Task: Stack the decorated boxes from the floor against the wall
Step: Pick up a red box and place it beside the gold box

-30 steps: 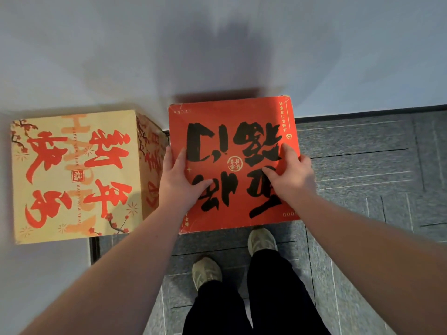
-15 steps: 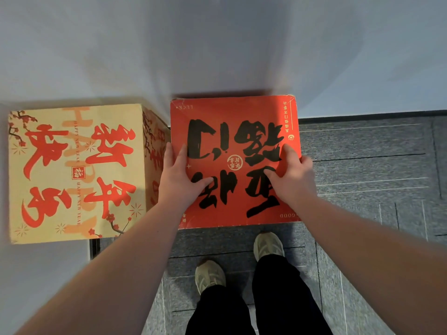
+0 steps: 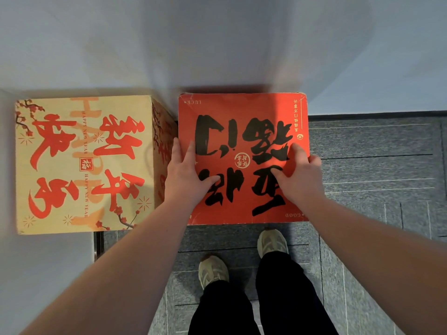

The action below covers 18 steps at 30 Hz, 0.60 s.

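The square red cardboard box with bold black brush lettering (image 3: 243,158) stands with its far edge at the foot of the pale wall (image 3: 217,44), raised well above the grey carpet-tiled floor (image 3: 377,180); what carries it is hidden. The left hand (image 3: 185,176) and right hand (image 3: 298,176) hold its side edges, fingers curled over the sides and thumbs flat on top. Just beside it to the left sits a tan cardboard box printed with red characters and plum blossom (image 3: 84,163). Both boxes appear placed; whether more remain is out of view.
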Motion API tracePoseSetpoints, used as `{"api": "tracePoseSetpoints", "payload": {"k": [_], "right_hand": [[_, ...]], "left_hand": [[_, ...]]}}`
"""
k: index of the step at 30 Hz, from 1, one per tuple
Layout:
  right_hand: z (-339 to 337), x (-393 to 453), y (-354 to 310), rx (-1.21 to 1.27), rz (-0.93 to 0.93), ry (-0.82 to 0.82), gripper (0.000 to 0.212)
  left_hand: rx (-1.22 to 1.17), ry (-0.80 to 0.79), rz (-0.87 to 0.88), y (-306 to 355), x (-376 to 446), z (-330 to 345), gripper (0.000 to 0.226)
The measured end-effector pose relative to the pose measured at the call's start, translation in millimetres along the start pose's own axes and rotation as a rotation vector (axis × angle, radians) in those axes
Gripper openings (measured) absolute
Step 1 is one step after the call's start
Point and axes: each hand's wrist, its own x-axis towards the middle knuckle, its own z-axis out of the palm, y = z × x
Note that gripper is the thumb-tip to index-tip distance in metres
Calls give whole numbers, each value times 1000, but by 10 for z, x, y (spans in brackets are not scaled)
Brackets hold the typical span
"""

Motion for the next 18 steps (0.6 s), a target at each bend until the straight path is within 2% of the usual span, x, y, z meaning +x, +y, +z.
{"api": "tracePoseSetpoints", "payload": {"k": [11, 18], "right_hand": [[114, -10, -174, -25, -29, -5, 78], [142, -30, -238, -27, -25, -16, 78]], "left_hand": [[148, 68, -6, -166, -26, -71, 93], [260, 83, 16, -189, -26, -131, 96]]}}
